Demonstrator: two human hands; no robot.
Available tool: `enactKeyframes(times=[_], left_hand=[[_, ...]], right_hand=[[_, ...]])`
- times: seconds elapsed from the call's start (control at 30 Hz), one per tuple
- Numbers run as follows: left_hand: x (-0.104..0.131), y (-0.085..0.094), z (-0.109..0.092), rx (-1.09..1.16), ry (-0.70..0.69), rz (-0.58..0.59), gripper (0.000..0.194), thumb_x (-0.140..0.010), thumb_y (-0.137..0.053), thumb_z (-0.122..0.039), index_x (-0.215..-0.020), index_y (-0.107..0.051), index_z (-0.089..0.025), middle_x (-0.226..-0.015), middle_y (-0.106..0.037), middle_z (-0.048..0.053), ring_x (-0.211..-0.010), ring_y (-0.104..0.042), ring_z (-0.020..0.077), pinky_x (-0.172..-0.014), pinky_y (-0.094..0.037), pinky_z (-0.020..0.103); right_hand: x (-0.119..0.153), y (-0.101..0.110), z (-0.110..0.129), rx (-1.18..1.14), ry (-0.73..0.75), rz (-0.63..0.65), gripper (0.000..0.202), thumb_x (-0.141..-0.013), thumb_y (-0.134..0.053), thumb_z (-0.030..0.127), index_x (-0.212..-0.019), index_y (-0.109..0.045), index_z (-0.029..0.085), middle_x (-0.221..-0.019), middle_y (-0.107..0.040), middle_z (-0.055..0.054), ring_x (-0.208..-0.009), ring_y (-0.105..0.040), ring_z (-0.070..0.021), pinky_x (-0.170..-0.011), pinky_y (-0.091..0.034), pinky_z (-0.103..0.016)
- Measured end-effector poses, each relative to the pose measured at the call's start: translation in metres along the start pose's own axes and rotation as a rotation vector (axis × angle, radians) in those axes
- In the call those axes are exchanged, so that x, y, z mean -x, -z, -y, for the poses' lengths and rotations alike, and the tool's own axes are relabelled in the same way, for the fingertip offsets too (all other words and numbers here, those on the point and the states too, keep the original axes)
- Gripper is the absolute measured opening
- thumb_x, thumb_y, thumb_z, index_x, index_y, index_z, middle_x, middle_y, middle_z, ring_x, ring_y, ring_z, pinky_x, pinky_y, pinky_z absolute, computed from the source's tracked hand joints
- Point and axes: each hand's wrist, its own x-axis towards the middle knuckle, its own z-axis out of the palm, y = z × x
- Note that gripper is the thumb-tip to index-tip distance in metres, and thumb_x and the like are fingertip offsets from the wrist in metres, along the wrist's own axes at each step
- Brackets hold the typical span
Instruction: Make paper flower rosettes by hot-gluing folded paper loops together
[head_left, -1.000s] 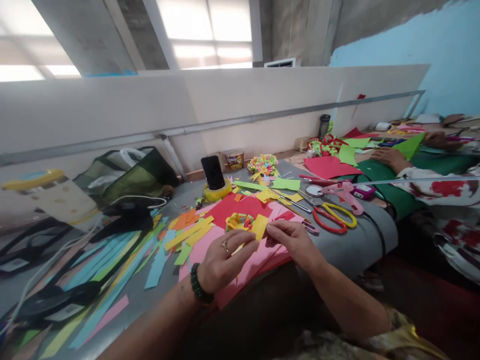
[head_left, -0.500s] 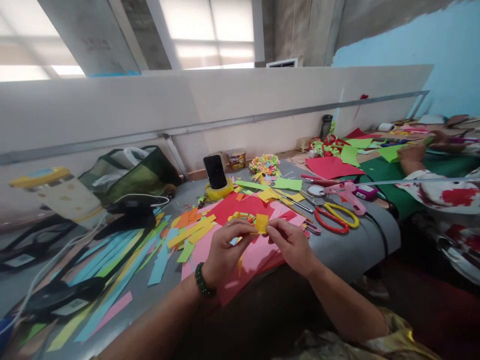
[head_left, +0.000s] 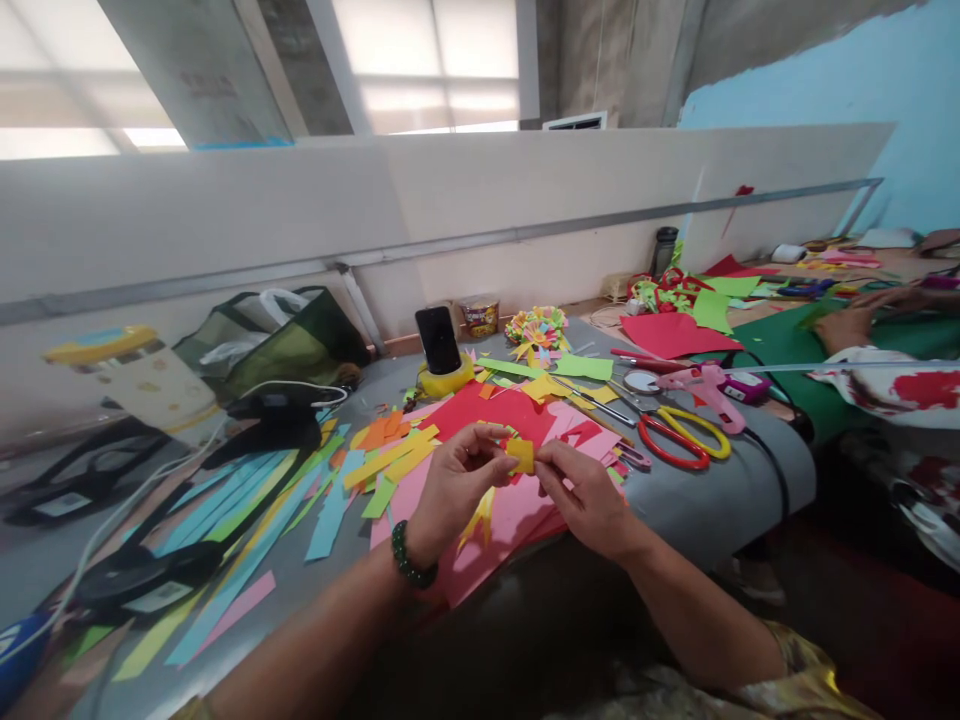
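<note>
A small yellow paper piece [head_left: 520, 456] is pinched between my two hands above a pink sheet [head_left: 450, 575]. My left hand [head_left: 466, 475], with a dark green bead bracelet [head_left: 409, 556] at its wrist, grips the paper's left side between thumb and fingers. My right hand [head_left: 581, 490] holds its right edge in a fingertip pinch. Beneath my hands lie a red sheet [head_left: 461, 405] and small coloured scraps. A cut yellow paper piece [head_left: 480, 515] rests on the pink sheet near my left hand.
Scissors [head_left: 675, 437], a pink glue gun [head_left: 709, 390] and tweezers [head_left: 592, 400] lie to the right. A phone [head_left: 438, 340] leans on a yellow tape roll [head_left: 447, 378]. Coloured paper strips [head_left: 225, 510] spread leftward. A co-worker's hand [head_left: 847, 325] is at the far right.
The yellow piece has turned and looks lower and more squarish between my fingers. My view has shifted slightly left. The co-worker's hands have moved lower, onto the green surface.
</note>
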Motion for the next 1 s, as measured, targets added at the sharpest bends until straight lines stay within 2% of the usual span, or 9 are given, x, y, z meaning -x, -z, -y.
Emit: enactKeyframes(times=[0.13,0.27,0.37,0.67,0.87,1.0], left_hand=[[-0.0011,0.0034,0.0023,-0.013,0.055,0.015,0.047,-0.059,-0.088,-0.037,-0.099,-0.075,-0.016,-0.056,-0.062,-0.005,-0.051,-0.056,0.0104,-0.052,-0.047,0.023],[-0.0026,0.0061,0.0035,-0.031,0.09,0.053,0.04,-0.059,-0.089,-0.044,-0.085,-0.077,-0.015,-0.062,-0.066,0.0,-0.054,-0.055,0.0112,-0.055,-0.048,0.026],[-0.0028,0.0066,0.0024,-0.041,0.099,0.076,0.038,-0.059,-0.088,-0.048,-0.074,-0.074,-0.015,-0.061,-0.064,-0.001,-0.054,-0.053,0.011,-0.055,-0.047,0.026],[-0.0027,0.0043,0.0007,-0.043,0.108,0.097,0.041,-0.058,-0.088,-0.052,-0.067,-0.069,-0.016,-0.057,-0.059,-0.003,-0.052,-0.05,0.0099,-0.054,-0.044,0.024],[-0.0017,0.0045,-0.0013,-0.087,0.114,0.123,0.039,-0.062,-0.085,-0.052,-0.066,-0.068,-0.017,-0.057,-0.058,-0.003,-0.052,-0.048,0.0098,-0.054,-0.043,0.024],[-0.0015,0.0044,-0.0015,-0.193,0.065,0.14,0.039,-0.064,-0.083,-0.053,-0.066,-0.066,-0.018,-0.062,-0.059,-0.002,-0.058,-0.048,0.0115,-0.057,-0.041,0.024]], right_hand=[[-0.0003,0.0019,0.0021,0.014,-0.02,0.028,0.018,-0.099,-0.043,0.025,-0.081,-0.048,0.025,-0.069,-0.053,0.001,-0.06,-0.052,-0.0142,-0.058,-0.042,-0.027],[-0.0005,0.0028,0.0015,0.031,-0.015,0.04,0.018,-0.099,-0.042,0.026,-0.082,-0.047,0.026,-0.069,-0.053,0.001,-0.06,-0.051,-0.0143,-0.058,-0.042,-0.027],[-0.0006,0.0026,0.0004,0.024,0.004,0.043,0.018,-0.099,-0.043,0.024,-0.082,-0.048,0.026,-0.069,-0.053,0.002,-0.06,-0.051,-0.014,-0.058,-0.042,-0.026],[0.0003,0.0003,-0.0022,0.009,0.017,0.034,0.019,-0.099,-0.045,0.025,-0.082,-0.052,0.025,-0.07,-0.056,0.001,-0.061,-0.053,-0.0142,-0.059,-0.044,-0.026],[-0.0027,0.0057,0.0012,-0.018,-0.068,-0.017,0.025,-0.1,-0.045,0.035,-0.086,-0.063,0.024,-0.079,-0.068,-0.004,-0.071,-0.061,-0.0174,-0.068,-0.05,-0.031],[-0.0075,0.0017,0.0052,-0.049,-0.204,-0.049,0.022,-0.09,-0.061,0.044,-0.084,-0.065,0.023,-0.079,-0.07,-0.003,-0.072,-0.063,-0.0175,-0.064,-0.05,-0.03]])
